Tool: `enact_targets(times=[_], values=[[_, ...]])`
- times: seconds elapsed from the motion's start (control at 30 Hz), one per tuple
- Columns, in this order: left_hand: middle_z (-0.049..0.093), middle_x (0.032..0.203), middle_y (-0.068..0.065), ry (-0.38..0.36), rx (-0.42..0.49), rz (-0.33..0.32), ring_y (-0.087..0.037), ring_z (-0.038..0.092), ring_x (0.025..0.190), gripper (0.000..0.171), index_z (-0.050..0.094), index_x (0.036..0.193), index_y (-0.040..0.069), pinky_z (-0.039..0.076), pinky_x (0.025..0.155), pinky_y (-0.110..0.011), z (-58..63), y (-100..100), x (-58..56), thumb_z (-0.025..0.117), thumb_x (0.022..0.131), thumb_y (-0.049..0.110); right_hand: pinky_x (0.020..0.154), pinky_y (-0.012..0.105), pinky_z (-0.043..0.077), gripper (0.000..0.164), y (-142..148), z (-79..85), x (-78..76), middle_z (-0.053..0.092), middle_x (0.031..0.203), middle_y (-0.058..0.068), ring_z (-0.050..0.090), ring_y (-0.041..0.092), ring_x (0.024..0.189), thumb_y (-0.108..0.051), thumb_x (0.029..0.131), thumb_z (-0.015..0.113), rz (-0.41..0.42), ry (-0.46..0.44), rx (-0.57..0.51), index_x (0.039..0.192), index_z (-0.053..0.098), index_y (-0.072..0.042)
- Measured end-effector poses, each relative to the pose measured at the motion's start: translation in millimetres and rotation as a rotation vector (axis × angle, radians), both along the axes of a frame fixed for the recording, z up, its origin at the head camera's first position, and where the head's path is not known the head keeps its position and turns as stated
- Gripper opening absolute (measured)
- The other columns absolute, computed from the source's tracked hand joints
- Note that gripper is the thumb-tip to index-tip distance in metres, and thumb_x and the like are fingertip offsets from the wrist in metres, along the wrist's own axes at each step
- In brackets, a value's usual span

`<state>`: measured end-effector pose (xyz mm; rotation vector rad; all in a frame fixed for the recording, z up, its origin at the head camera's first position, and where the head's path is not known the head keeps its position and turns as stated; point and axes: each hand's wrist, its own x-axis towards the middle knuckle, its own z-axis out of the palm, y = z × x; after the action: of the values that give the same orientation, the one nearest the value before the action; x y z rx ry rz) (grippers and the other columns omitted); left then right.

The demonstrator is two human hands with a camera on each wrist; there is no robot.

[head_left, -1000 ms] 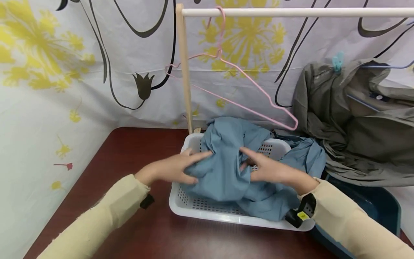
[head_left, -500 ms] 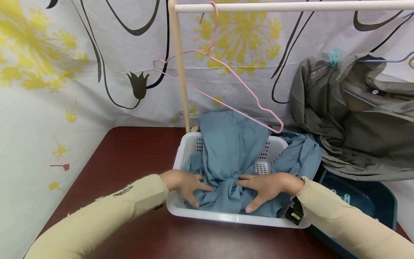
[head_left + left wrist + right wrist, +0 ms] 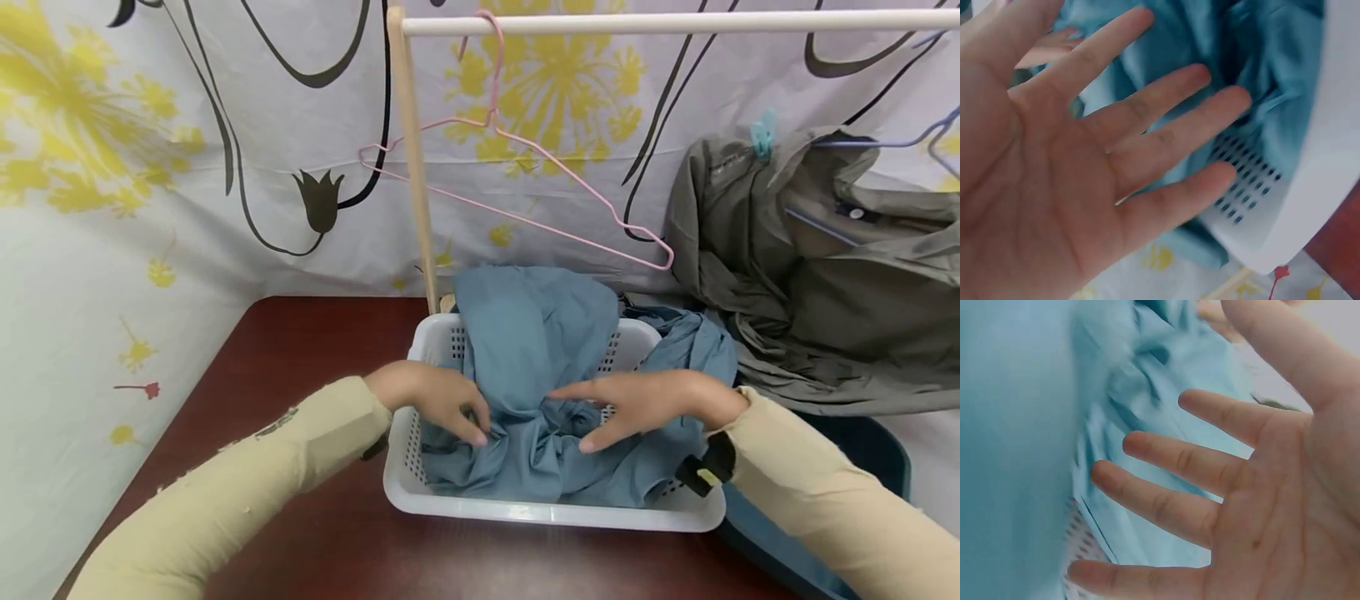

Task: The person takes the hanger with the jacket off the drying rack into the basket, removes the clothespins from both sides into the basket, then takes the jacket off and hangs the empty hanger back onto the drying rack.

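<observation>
A blue-grey cloth garment [image 3: 525, 350] lies bunched in a white perforated plastic basket [image 3: 551, 512], one part draped over the back rim and another over the right. Over its left side is my left hand [image 3: 442, 400], fingers bent slightly down toward the folds. The left wrist view shows that hand [image 3: 1104, 144] with fingers spread and nothing in the palm. My right hand [image 3: 637, 404] hovers over the garment's right side, thumb apart from the fingers. In the right wrist view the fingers [image 3: 1166, 509] are spread in front of the cloth [image 3: 1016, 425].
A pink wire hanger [image 3: 525, 221] hangs on the white rail [image 3: 675, 22] behind the basket. At right a grey-green garment [image 3: 795, 283] hangs with a turquoise clothespin [image 3: 763, 135] on it. Below it stands a dark blue tub [image 3: 862, 450]. All this is on a dark red table [image 3: 300, 358].
The garment went from lifted and gathered between the hands to lying lower in the basket. Both hands pressed down on it, then rose slightly. The pink hanger swung a little.
</observation>
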<state>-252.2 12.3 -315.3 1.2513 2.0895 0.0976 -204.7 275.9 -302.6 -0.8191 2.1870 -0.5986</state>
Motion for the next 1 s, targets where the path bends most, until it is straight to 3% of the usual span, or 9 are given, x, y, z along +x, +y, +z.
enact_targets(times=[0.13, 0.27, 0.43, 0.53, 0.67, 0.77, 0.87, 1.0], values=[[0.065, 0.096, -0.001, 0.005, 0.207, 0.003, -0.008, 0.058, 0.083, 0.023, 0.068, 0.105, 0.006, 0.046, 0.073, -0.021, 14.3, -2.3, -11.5, 0.055, 0.095, 0.022, 0.097, 0.054, 0.035, 0.069, 15.1, 14.9, -0.8, 0.029, 0.146, 0.021, 0.037, 0.040, 0.126, -0.034, 0.093, 0.057, -0.072, 0.073, -0.026, 0.145, 0.027, -0.002], [0.065, 0.093, -0.007, 0.044, 0.325, 0.081, -0.011, 0.054, 0.071, 0.028, 0.064, 0.114, 0.002, 0.044, 0.065, -0.023, 20.7, 1.4, -22.1, 0.054, 0.096, 0.020, 0.095, 0.052, 0.039, 0.067, 31.5, 24.4, -4.4, 0.031, 0.143, 0.023, 0.039, 0.041, 0.124, -0.033, 0.093, 0.056, -0.157, 0.111, -0.040, 0.146, 0.026, -0.004], [0.060, 0.086, -0.009, 0.121, 0.420, 0.222, -0.013, 0.048, 0.068, 0.031, 0.061, 0.120, 0.004, 0.041, 0.065, -0.026, 18.9, 11.3, -35.8, 0.053, 0.096, 0.021, 0.090, 0.050, 0.044, 0.066, 53.8, 30.2, -10.7, 0.035, 0.139, 0.027, 0.040, 0.043, 0.122, -0.030, 0.094, 0.056, -0.232, 0.156, -0.066, 0.146, 0.026, -0.004], [0.054, 0.095, -0.011, 0.172, 0.460, 0.298, -0.018, 0.048, 0.082, 0.031, 0.061, 0.121, 0.005, 0.042, 0.072, -0.030, 17.5, 18.5, -43.6, 0.054, 0.095, 0.021, 0.088, 0.051, 0.044, 0.064, 67.8, 30.9, -15.1, 0.035, 0.138, 0.027, 0.040, 0.044, 0.122, -0.027, 0.094, 0.057, -0.264, 0.211, -0.083, 0.145, 0.027, -0.002], [0.044, 0.121, -0.019, 0.198, 0.449, 0.409, -0.028, 0.043, 0.110, 0.037, 0.055, 0.128, 0.007, 0.042, 0.087, -0.038, 16.2, 29.0, -56.9, 0.055, 0.095, 0.024, 0.090, 0.056, 0.040, 0.063, 85.4, 29.8, -20.3, 0.034, 0.139, 0.028, 0.036, 0.045, 0.124, -0.025, 0.093, 0.057, -0.319, 0.281, -0.080, 0.144, 0.029, 0.000], [0.028, 0.140, -0.022, 0.199, 0.405, 0.494, -0.035, 0.028, 0.129, 0.047, 0.046, 0.137, 0.011, 0.034, 0.099, -0.045, 14.7, 36.7, -67.8, 0.056, 0.094, 0.028, 0.093, 0.059, 0.036, 0.064, 96.9, 28.1, -23.0, 0.031, 0.141, 0.029, 0.031, 0.046, 0.126, -0.027, 0.093, 0.058, -0.375, 0.340, -0.036, 0.143, 0.030, 0.001], [0.011, 0.149, -0.021, 0.189, 0.350, 0.572, -0.039, 0.014, 0.136, 0.057, 0.035, 0.144, 0.018, 0.026, 0.104, -0.050, 10.9, 43.6, -77.7, 0.057, 0.093, 0.033, 0.094, 0.062, 0.032, 0.066, 107.8, 23.6, -26.5, 0.027, 0.141, 0.031, 0.029, 0.048, 0.126, -0.030, 0.092, 0.058, -0.426, 0.372, 0.015, 0.141, 0.031, 0.004], [0.001, 0.152, -0.022, 0.161, 0.278, 0.626, -0.043, 0.015, 0.135, 0.069, 0.023, 0.149, 0.023, 0.027, 0.103, -0.053, 5.1, 51.8, -86.8, 0.059, 0.091, 0.038, 0.093, 0.064, 0.029, 0.072, 123.2, 13.7, -30.5, 0.022, 0.140, 0.036, 0.025, 0.052, 0.125, -0.035, 0.092, 0.057, -0.488, 0.318, 0.078, 0.142, 0.027, 0.006]])
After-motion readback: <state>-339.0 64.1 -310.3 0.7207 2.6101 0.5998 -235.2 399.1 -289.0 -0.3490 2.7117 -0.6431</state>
